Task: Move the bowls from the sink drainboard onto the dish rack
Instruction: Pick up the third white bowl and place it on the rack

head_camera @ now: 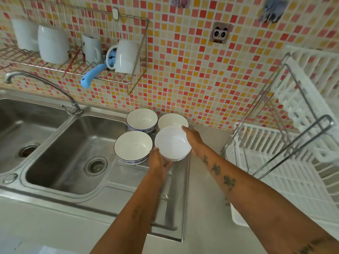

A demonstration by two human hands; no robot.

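Observation:
Several white bowls stand on the steel drainboard [128, 177] to the right of the sink. The near-right white bowl [172, 143] is held between both hands: my left hand [158, 162] grips its near-left rim and underside, and my right hand [192, 137] grips its far-right rim. A blue-patterned bowl [133, 146] sits to its left, another blue-patterned bowl [142, 119] behind that, and a further bowl [171, 120] at the back right is partly hidden by the held one. The white plastic dish rack [286, 173] with a metal frame stands on the counter at the right.
A double steel sink [73, 143] with a curved tap [44, 83] fills the left. A wall-mounted wire shelf [102, 77] above holds white mugs, stacked bowls and a blue-handled utensil [92, 75]. Mosaic tiles cover the wall. Pale countertop [207, 208] lies between drainboard and rack.

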